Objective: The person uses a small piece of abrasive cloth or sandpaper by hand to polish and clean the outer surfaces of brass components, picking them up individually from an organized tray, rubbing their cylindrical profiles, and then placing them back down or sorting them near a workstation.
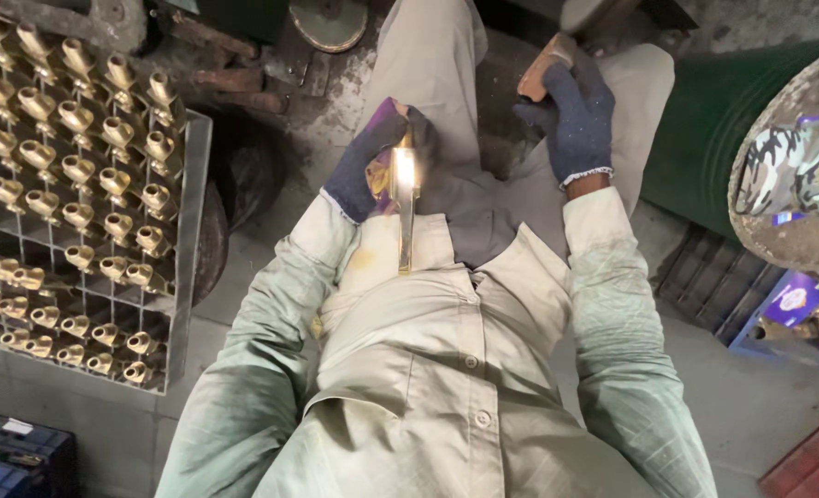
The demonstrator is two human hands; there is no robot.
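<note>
A long, slim brass piece (405, 217) is gleaming brightly, pointing lengthwise toward the body over the lap. A worn tan block (542, 66) is lying tilted beyond it.

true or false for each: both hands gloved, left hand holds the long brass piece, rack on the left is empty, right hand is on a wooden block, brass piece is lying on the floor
1. Both hands wear dark blue gloves. True: the left hand and the right hand are both gloved.
2. The left hand holds the long brass piece. True: its fingers are closed around the upper end.
3. The grid rack on the left is empty. False: rows of brass fittings fill most of it.
4. The right hand rests on a wooden block. True: it grips the block's lower end.
5. The brass piece lies on the floor. False: it is held over the person's lap.
</note>
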